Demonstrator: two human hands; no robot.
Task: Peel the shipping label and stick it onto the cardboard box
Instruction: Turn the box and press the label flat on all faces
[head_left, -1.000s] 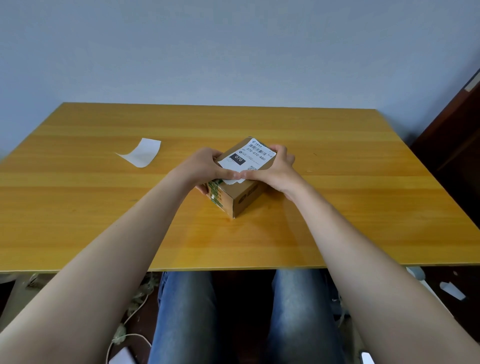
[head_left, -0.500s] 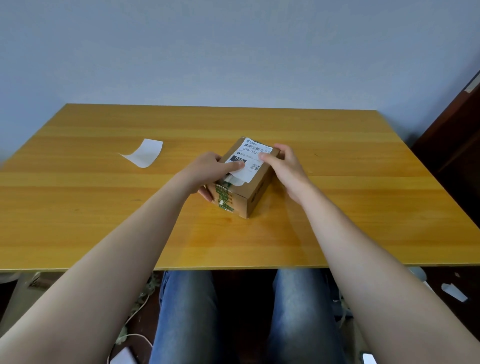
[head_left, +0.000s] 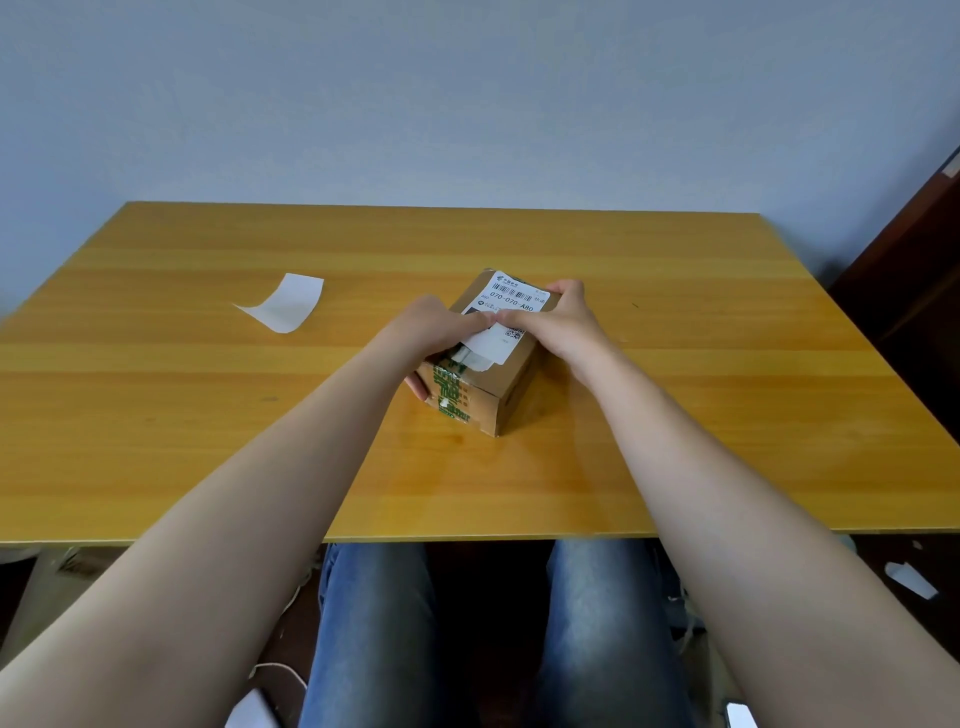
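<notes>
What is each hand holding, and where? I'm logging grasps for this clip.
The left hand grips the box at its left side, fingertips pressing the label; the right hand presses the label's right part. Nothing is lifted.

Both forearms bare, no sleeves, hands w/o rings or gloves. Blue denim jeans on legs below table edge.

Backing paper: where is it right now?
The backing paper lies on the table to the left of the box, apart from both hands.
</notes>
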